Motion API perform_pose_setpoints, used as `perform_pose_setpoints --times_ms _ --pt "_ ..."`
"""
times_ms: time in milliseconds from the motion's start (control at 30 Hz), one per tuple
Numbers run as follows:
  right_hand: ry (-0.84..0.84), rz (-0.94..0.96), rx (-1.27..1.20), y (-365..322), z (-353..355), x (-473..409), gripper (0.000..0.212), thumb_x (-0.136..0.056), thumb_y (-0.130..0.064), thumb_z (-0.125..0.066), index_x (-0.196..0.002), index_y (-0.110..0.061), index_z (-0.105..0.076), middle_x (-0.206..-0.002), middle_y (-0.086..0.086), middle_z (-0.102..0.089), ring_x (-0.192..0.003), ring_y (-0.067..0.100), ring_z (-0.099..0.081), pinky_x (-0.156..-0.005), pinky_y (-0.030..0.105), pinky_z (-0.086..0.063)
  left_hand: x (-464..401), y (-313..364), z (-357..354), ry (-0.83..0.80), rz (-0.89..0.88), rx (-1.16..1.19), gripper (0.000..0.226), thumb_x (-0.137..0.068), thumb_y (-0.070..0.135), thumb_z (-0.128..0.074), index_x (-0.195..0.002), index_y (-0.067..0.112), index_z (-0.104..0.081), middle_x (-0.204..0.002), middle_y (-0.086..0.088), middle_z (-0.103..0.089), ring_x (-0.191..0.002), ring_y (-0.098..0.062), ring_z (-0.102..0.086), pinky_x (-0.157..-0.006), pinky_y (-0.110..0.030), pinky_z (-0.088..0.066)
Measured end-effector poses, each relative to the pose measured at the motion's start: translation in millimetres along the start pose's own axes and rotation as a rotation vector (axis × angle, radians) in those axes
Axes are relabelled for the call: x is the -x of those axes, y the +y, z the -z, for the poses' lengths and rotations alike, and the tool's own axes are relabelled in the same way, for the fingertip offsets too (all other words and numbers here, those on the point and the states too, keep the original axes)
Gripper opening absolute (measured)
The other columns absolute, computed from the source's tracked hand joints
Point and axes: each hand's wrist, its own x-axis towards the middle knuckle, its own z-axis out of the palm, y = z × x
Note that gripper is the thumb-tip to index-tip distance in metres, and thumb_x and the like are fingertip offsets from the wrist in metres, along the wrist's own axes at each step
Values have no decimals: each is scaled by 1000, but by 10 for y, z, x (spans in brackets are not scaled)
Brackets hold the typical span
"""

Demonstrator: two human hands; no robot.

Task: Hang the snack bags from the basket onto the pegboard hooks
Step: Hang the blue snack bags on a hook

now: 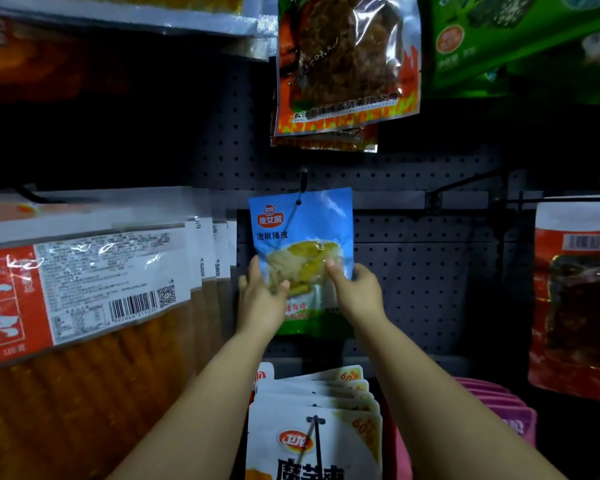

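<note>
**Operator:** Blue is what I've got dead centre: a blue snack bag (300,237) with a clear window showing yellow and pale pieces, held up flat in front of the dark pegboard (413,258).

**Desk:** Who's holding it?

**Operator:** Both of my hands. The left hand (262,296) grips the bag's lower left edge, thumb across the front and fingers behind. The right hand (355,289) pinches the lower right edge the same way. The two hands are apart, one on each side of the bag.

**Desk:** Is it on a hook?

**Operator:** The hole at the top of the bag sits right at a black hook (303,183) that juts out from the board, and the wire shows across the front of the bag below the hole. I can't tell whether the bag hangs on it or just lies against it.

**Desk:** What's around it?

**Operator:** Orange packs with white labels (111,271) hang to the left, a flame-printed pack (343,64) above, green packs (516,46) at upper right, red packs (575,289) to the right, and a row of white packs (312,417) on a hook just below my forearms, with pink packs (499,403) beside those.
</note>
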Motion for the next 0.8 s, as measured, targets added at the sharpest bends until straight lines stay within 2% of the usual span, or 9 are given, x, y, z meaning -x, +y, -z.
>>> perform_pose_setpoints --times_ms 167,300,467,567,667,733,800 --pt "-39 -106 -30 -35 -52 -80 33 -89 -48 -59 -91 -16 -59 -81 -2 -63 -73 14 -59 -65 31 -50 -20 -9 -30 37 21 -27 60 -95 23 -51 -148 27 -21 -146 -13 -35 -132 -34 -38 -105 -51 -39" --pt "-123 -142 -170 82 -6 39 31 -87 -51 -60 -92 -20 -60 -84 -6 -65 -76 7 -62 -55 19 -44 47 -61 -28 53 1 12 62 -94 24 -52 -148 30 -20 -142 -13 -34 -129 -34 -40 -104 -49 -40" --pt "-214 -194 -172 286 82 225 26 -89 -43 -62 -97 -18 -61 -94 -1 -68 -81 9 -64 -60 19 -50 242 -176 -77 42 71 72 70 -95 26 -52 -152 20 -11 -151 -14 -22 -135 -33 -34 -109 -46 -35" --pt "-221 -176 -113 341 168 329 40 -85 -47 -65 -105 -13 -57 -105 2 -65 -89 12 -64 -75 28 -54 357 -182 -70 44 129 91 71 -95 27 -52 -152 16 -10 -154 -13 -20 -137 -32 -32 -109 -46 -34" --pt "-109 -160 -32 345 345 429 54 -84 -50 -65 -122 -15 -48 -98 -7 -55 -84 4 -55 -71 24 -45 557 -133 -18 17 113 127 68 -94 29 -54 -150 19 -17 -154 -10 -22 -135 -29 -35 -109 -40 -34" --pt "-20 -145 -31 308 510 493 57 -84 -46 -65 -126 -12 -48 -105 -2 -57 -91 10 -56 -77 27 -45 721 -67 55 29 70 153 71 -93 28 -57 -150 21 -17 -155 -5 -17 -136 -25 -32 -103 -25 -27" --pt "35 -109 -42 232 714 612 49 -86 -39 -67 -123 -10 -52 -114 5 -58 -99 16 -55 -83 29 -43 916 27 148 74 5 145 74 -91 29 -59 -150 22 -16 -158 3 -10 -138 -16 -26 -96 -20 -21"
